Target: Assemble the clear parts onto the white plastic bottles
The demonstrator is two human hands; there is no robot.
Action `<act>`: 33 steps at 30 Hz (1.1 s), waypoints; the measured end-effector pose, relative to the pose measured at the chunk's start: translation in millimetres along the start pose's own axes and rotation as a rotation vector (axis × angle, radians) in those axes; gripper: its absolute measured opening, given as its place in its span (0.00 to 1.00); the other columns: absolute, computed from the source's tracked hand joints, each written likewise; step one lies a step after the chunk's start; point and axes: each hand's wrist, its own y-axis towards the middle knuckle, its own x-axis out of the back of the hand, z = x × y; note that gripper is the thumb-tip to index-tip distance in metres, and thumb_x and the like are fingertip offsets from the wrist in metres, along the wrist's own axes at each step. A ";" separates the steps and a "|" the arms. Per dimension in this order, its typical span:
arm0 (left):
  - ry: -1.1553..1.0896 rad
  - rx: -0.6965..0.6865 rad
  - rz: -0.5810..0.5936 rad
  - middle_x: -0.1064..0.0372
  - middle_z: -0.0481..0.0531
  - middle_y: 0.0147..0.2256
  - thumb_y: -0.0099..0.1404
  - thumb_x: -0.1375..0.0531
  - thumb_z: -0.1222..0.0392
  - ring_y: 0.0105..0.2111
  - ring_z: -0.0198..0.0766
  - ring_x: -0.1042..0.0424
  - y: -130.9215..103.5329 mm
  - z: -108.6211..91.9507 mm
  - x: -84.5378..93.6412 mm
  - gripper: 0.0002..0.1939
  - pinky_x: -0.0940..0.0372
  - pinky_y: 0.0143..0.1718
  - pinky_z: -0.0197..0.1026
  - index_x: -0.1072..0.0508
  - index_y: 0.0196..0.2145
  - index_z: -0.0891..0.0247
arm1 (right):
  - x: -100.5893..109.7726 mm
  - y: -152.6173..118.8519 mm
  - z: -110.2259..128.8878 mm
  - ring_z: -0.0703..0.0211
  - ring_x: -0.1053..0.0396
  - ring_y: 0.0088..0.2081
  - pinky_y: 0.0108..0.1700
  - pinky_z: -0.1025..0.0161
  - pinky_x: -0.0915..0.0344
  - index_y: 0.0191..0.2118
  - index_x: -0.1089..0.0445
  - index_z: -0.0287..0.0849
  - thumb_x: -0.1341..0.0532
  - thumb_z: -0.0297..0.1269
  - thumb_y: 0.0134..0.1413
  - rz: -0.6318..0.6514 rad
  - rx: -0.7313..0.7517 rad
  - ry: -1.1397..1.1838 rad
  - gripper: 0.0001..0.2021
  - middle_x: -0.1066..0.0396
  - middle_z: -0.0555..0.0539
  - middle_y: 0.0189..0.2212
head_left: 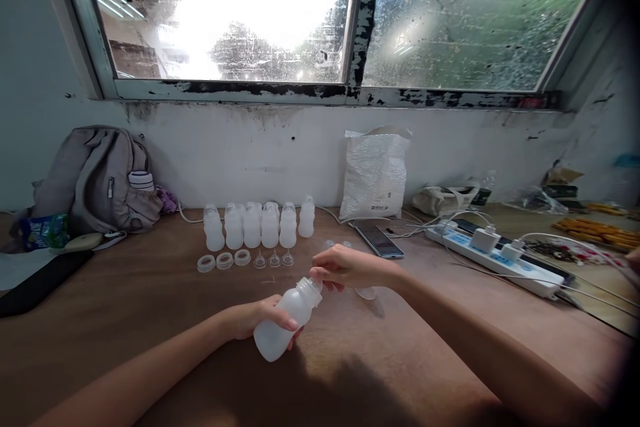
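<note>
My left hand (274, 321) is wrapped round a frosted baby bottle (284, 328), tilted with its open neck up to the right. At that neck my right hand (338, 267) has its fingers pinched together, with a bit of something clear at the tips, too hidden to name. Behind them stands a group of capped baby bottles (252, 227). In front of these lie three screw rings (225, 261) and three clear teats (274, 259). A clear round piece (367, 293) lies partly behind my right wrist, and small clear parts (329, 243) show beyond that hand.
A white plastic mailer bag (375, 177) leans on the wall beside a phone (379, 240). To the right is a power strip (497, 260) with chargers and cables. A backpack (95, 177) and a black flat object (45, 283) sit at the left. Windows are above.
</note>
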 end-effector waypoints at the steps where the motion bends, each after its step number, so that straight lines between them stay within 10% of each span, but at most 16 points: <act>1: -0.005 -0.007 -0.003 0.37 0.48 0.23 0.45 0.39 0.60 0.21 0.33 0.37 0.0 0.2 -0.1 0.11 0.43 0.22 0.35 0.33 0.28 0.67 | 0.1 -0.2 0.9 0.69 0.40 0.19 0.21 0.72 0.44 0.27 0.34 0.35 0.54 0.49 0.56 -0.017 -0.004 -0.011 0.22 0.35 0.49 0.20; 6: -0.003 -0.013 -0.009 0.37 0.48 0.23 0.46 0.40 0.59 0.21 0.33 0.37 0.6 1.3 0.4 0.11 0.43 0.22 0.34 0.32 0.28 0.67 | 3.2 -1.9 4.3 0.63 0.34 0.36 0.33 0.70 0.38 0.46 0.37 0.40 0.39 0.46 0.44 0.027 0.084 0.074 0.23 0.33 0.45 0.39; 12: 0.047 0.002 0.003 0.36 0.48 0.23 0.46 0.40 0.60 0.21 0.33 0.37 -1.0 -2.8 -2.6 0.10 0.43 0.22 0.34 0.32 0.27 0.67 | -4.2 -2.3 8.0 0.66 0.37 0.23 0.24 0.70 0.42 0.32 0.30 0.34 0.51 0.49 0.54 0.067 -0.019 -0.005 0.22 0.32 0.46 0.23; 17: 0.020 0.033 -0.020 0.36 0.48 0.22 0.45 0.40 0.59 0.21 0.33 0.37 -1.2 -4.1 -4.7 0.10 0.43 0.23 0.35 0.33 0.26 0.67 | -9.8 -1.8 16.1 0.62 0.36 0.37 0.35 0.69 0.39 0.47 0.38 0.41 0.40 0.47 0.45 -0.003 0.089 0.036 0.23 0.34 0.45 0.40; 20: 0.043 0.070 -0.032 0.36 0.47 0.23 0.44 0.39 0.59 0.21 0.33 0.36 -3.0 -6.1 -4.5 0.11 0.42 0.23 0.35 0.32 0.27 0.66 | -13.4 1.2 15.6 0.64 0.35 0.30 0.29 0.70 0.40 0.42 0.35 0.37 0.43 0.48 0.47 0.045 0.053 0.083 0.21 0.32 0.47 0.31; 23: 0.253 0.199 -0.083 0.34 0.47 0.25 0.43 0.37 0.57 0.22 0.33 0.35 -8.8 -17.3 -1.4 0.13 0.41 0.23 0.34 0.30 0.28 0.64 | -16.7 1.7 12.3 0.65 0.36 0.23 0.24 0.71 0.44 0.37 0.32 0.35 0.50 0.50 0.53 0.090 -0.043 0.032 0.22 0.33 0.48 0.22; 29: 0.730 0.282 -0.225 0.34 0.46 0.23 0.43 0.37 0.50 0.24 0.36 0.34 -17.5 -51.5 8.9 0.15 0.43 0.22 0.33 0.27 0.27 0.63 | -31.0 8.0 11.8 0.54 0.34 0.38 0.35 0.65 0.41 0.50 0.42 0.43 0.38 0.45 0.40 -0.010 -0.002 -0.373 0.29 0.33 0.44 0.39; 33: 1.110 0.218 -0.322 0.34 0.48 0.22 0.43 0.38 0.51 0.22 0.39 0.34 -14.6 -64.9 0.3 0.13 0.44 0.20 0.35 0.30 0.24 0.63 | -47.5 29.8 10.8 0.49 0.33 0.34 0.36 0.57 0.41 0.40 0.37 0.36 0.41 0.36 0.40 -0.157 -0.080 -0.644 0.17 0.31 0.40 0.35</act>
